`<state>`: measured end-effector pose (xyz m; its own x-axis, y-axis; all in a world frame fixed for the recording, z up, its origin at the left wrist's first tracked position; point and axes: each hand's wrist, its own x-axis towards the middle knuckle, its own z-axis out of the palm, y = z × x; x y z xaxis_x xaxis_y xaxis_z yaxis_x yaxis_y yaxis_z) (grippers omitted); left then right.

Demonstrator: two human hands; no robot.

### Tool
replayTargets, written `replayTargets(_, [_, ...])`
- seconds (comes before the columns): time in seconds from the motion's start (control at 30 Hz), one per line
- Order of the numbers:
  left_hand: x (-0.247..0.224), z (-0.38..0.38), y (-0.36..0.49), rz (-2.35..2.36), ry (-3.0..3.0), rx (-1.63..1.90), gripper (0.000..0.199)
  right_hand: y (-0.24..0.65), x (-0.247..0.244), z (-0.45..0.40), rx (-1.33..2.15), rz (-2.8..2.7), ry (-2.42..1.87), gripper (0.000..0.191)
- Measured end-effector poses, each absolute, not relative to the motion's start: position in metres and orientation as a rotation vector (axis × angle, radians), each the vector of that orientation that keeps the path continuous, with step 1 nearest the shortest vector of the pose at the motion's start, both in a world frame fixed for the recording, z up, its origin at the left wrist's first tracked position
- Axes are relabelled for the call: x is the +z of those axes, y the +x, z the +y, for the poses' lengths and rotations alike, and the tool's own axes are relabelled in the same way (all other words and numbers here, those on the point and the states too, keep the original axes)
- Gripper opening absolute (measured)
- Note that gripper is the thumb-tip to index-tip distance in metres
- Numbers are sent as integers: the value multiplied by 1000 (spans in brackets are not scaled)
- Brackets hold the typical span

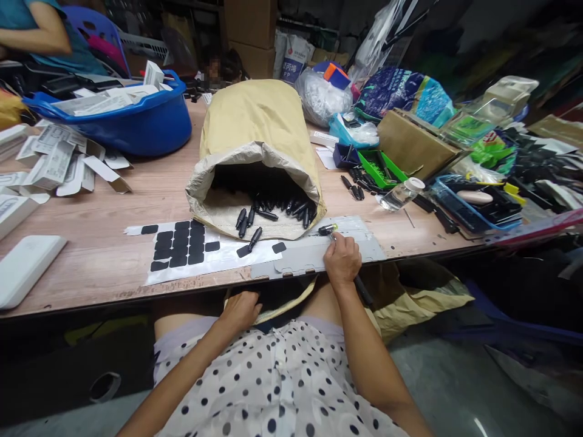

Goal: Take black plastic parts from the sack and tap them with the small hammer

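My right hand [342,260] is closed round the handle of a small hammer [328,229] with a black and yellow-green head, over a grey board [350,233] at the table edge. My left hand [242,309] hangs below the edge, fingers curled, at the rim of an open bag [291,301] on my lap; anything inside its fingers is hidden. A large paper sack [259,115] lies with its mouth towards me, and black tapered cylindrical parts [243,226] spill from it. In front of it is a white sheet [218,261] with rounded black pads [181,243].
At left stand a blue basin [150,124] of white boxes, loose boxes [54,158] and a white slab-like object [30,267]. To the right are a green tray [382,169], a clear jar [401,194] and a blue tray [478,203]. Another person's arm [45,30] shows top left.
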<state>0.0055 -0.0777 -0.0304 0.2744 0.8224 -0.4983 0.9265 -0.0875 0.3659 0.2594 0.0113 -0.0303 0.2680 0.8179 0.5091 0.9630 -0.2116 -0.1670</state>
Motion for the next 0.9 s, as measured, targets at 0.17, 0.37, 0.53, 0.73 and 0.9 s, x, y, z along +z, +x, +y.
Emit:
replayTargets(0.17, [-7,-76,12,1334,2139,244,16,259,-31,11,-449,-1609,-2082,30])
replayTargets(0.37, [8,-22,6,1852,2126,973,20,259,-29,12,-397,-1606,-2069,30])
replayTargets(0.53, [0,15,-3,2073,2051,771,20,257,-28,12,-361,-1594,-2088,31])
replayTargets(0.73, [0,-7,-5,1866,2121,752,13,256,-27,12,-345,-1570,-2082,31])
replayTargets(0.9, [-7,-21,-9,1662,2151,841,9,262,-21,10,-248,-1520,-2018,32])
